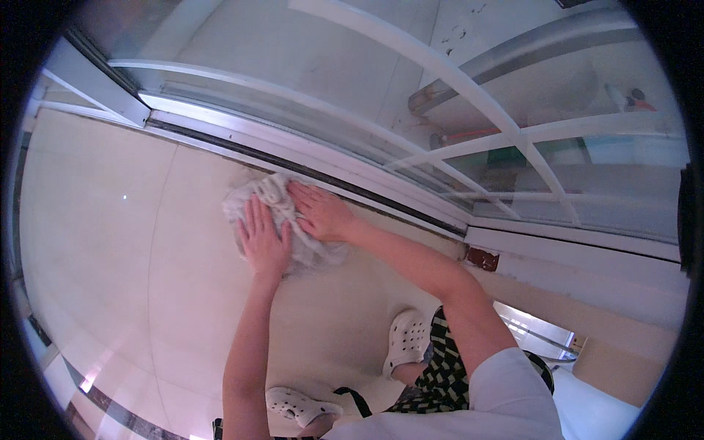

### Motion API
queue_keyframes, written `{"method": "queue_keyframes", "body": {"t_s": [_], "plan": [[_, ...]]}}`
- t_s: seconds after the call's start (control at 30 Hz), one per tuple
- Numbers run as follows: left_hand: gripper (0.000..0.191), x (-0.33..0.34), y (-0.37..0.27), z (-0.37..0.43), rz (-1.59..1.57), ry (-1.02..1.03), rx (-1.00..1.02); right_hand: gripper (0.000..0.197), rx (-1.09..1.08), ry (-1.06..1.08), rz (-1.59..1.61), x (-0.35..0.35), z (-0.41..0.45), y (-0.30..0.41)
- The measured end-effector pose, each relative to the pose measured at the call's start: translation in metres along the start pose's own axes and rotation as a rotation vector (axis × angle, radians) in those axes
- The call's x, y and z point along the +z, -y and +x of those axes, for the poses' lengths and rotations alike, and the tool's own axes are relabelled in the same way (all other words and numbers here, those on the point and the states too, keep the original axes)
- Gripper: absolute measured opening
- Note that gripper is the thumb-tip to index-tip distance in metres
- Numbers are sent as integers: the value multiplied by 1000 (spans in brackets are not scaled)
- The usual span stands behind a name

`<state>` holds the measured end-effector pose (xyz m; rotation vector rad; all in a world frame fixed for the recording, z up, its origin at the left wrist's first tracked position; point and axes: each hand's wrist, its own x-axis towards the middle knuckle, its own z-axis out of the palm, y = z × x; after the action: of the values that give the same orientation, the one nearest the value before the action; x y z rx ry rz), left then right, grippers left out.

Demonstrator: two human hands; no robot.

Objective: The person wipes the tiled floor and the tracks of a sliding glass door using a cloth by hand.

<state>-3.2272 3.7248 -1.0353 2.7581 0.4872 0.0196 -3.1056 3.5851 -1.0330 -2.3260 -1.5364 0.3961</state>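
A crumpled whitish cloth (275, 192) lies on the pale tile floor (192, 220), close beside the dark groove of a sliding door's track (308, 170). Flat on the cloth's left part rests my left hand (264, 236), fingers spread and pointing towards the track. My right hand (322, 212) presses on the cloth's right part, its fingers pointing left. Both palms face down, and neither hand's fingers are closed around the cloth. The cloth's folds bunch up between the two hands.
White-framed glass door panels (363, 126) rise beyond the track, with a grey pipe (522, 49) behind the glass. My feet in white perforated clogs (407, 335) stand on the floor near the track's right end. A reddish-brown patch (482, 258) shows at the wall's base.
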Motion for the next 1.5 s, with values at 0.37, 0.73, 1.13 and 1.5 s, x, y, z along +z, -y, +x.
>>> {"method": "queue_keyframes", "body": {"t_s": [0.37,0.73,1.13,1.5], "plan": [[54,-8,66,12,99,-164,-349,59,-126,-270,70,27,147,44],[58,26,-44,-80,131,104,-247,64,-451,276,-485,-7,-8,-12],[62,44,-120,-115,-119,184,258,68,657,86,-65,3,-220,32],[65,66,-209,-111,-378,425,524,50,1133,-465,52,-5,-332,13]]}}
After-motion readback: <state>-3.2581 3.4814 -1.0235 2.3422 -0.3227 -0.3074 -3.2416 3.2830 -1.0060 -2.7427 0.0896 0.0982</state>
